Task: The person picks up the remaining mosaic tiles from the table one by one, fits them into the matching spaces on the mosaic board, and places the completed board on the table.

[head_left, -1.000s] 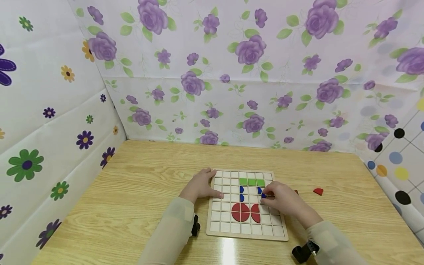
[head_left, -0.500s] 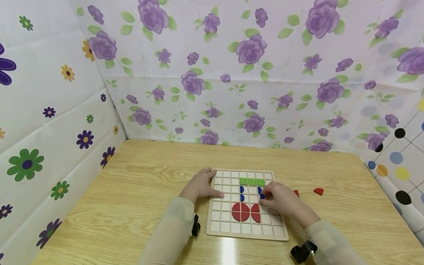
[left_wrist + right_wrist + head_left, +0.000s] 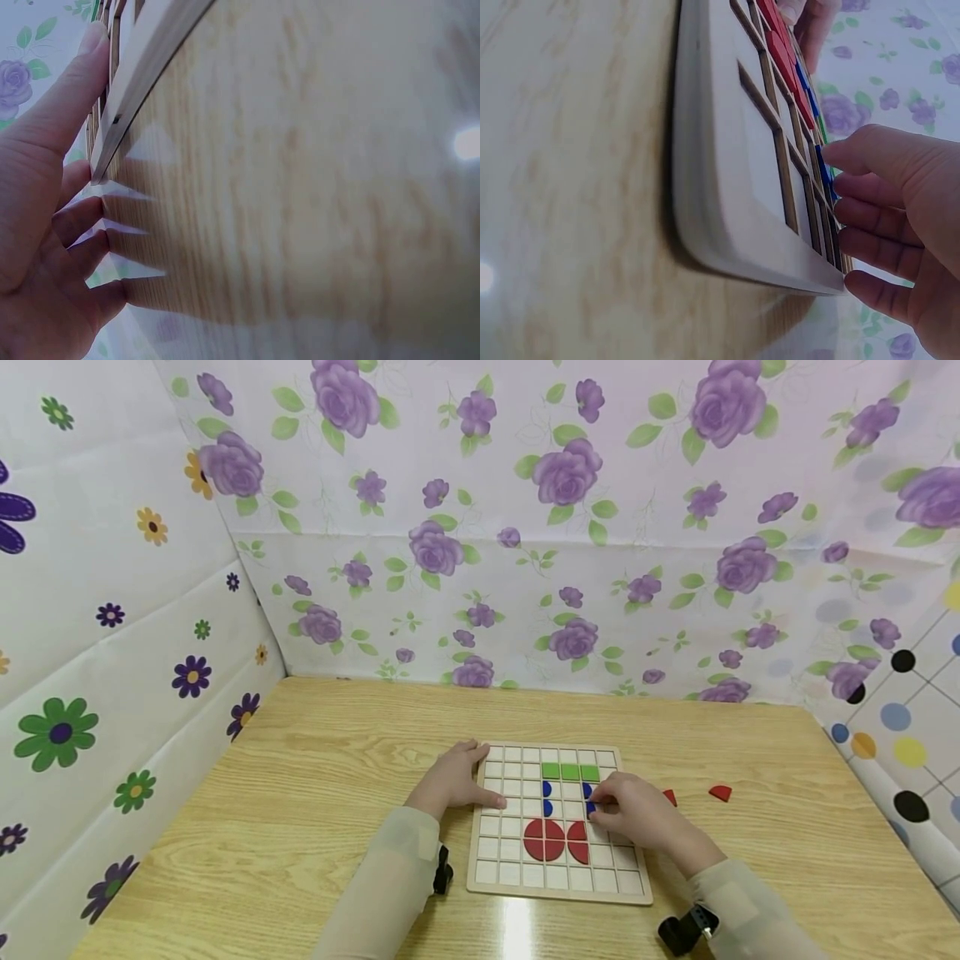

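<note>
A wooden grid board [image 3: 528, 892] lies on the table with coloured pieces set in its cells. My left hand [image 3: 453, 779] rests at its left edge, fingers spread; the thumb [image 3: 67, 94] lies over the frame in the left wrist view. At the board's right side, my right hand [image 3: 637, 810] holds a small blue piece [image 3: 591, 810] between thumb and fingertips, low at a cell. The hand partly covers this piece and the blue half-circle [image 3: 587, 791] above it. Two more blue half-circles, the upper one [image 3: 547, 789] and the lower one [image 3: 548, 808], sit to the left.
Three green squares [image 3: 570, 772] fill part of an upper row. Red quarter pieces form a full circle [image 3: 544, 841] and a half-circle [image 3: 578, 842]. Two loose red pieces, one near [image 3: 671, 797] and one farther right [image 3: 721, 793], lie beyond the board. Floral cloth [image 3: 480, 602] hangs behind the table.
The right hand's fingertips have shifted slightly left, bringing the blue piece into line under the blue half-circle above. A loose red piece beside that hand shows more. The left hand has stayed still.
</note>
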Tool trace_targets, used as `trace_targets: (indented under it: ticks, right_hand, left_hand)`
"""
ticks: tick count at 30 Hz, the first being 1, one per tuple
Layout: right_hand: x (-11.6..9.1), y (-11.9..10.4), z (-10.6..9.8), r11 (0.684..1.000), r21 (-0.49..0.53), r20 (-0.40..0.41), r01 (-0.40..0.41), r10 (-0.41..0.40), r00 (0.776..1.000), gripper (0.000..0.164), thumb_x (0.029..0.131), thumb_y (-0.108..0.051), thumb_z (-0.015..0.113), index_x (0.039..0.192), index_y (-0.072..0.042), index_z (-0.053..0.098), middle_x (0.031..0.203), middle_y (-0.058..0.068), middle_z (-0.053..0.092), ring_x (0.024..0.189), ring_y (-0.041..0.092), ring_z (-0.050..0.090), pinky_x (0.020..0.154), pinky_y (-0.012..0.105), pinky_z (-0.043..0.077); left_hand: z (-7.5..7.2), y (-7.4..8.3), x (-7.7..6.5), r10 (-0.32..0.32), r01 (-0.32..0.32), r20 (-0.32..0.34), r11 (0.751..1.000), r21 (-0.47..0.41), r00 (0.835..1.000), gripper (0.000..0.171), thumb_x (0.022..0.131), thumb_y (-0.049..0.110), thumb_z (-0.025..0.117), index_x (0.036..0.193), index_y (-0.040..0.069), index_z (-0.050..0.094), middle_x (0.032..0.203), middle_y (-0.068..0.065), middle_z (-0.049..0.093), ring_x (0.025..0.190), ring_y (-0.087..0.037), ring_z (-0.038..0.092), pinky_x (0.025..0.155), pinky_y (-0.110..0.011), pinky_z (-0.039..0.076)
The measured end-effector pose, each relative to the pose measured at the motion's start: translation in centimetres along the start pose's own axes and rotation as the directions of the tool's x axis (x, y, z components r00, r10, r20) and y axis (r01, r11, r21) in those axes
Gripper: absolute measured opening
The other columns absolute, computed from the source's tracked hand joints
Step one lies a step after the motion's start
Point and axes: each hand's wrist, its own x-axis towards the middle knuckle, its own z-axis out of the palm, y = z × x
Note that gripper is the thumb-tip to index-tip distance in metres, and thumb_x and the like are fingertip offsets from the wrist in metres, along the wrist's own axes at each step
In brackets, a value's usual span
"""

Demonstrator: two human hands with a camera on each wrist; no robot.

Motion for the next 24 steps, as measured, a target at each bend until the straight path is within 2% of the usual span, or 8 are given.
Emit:
trace_targets:
  ticks: [11,18,24]
  right_hand:
    - [-0.09,0.13,-0.07,1.000,0.010,-0.008,0.002,-0.002,1.000,0.012,0.082,-0.018,0.071,0.093,-0.013,0.072,0.089,-0.005,0.063,0.081,0.007,0.056,0.074,0.031,0.052]
    - [-0.12,0.20,-0.01,1.000,-0.010,0.000,0.017,-0.017,1.000,0.013,0.083,-0.019,0.071,0.094,-0.014,0.073,0.090,-0.006,0.063,0.078,0.006,0.053,0.070,0.026,0.050]
    - [-0.39,0.40,-0.04,0.999,0.041,-0.001,0.000,0.000,1.000,0.014,0.084,-0.019,0.070,0.097,-0.013,0.072,0.091,-0.004,0.063,0.082,0.008,0.056,0.074,0.029,0.051]
  left_hand:
    - [0.08,-0.03,0.12,-0.003,0.003,0.000,1.000,-0.003,1.000,0.099,0.068,0.051,0.080,0.148,0.015,0.033,0.157,-0.012,0.023,0.144,-0.034,0.021,0.115,-0.055,0.022]
    - [0.07,-0.13,0.23,-0.005,0.005,-0.005,1.000,-0.005,1.000,0.100,0.067,0.052,0.080,0.148,0.016,0.033,0.157,-0.011,0.023,0.144,-0.034,0.020,0.115,-0.054,0.023]
    - [0.23,-0.22,0.17,-0.010,0.010,-0.001,1.000,-0.007,1.000,0.100,0.067,0.053,0.079,0.148,0.016,0.033,0.157,-0.011,0.022,0.144,-0.034,0.020,0.114,-0.054,0.025]
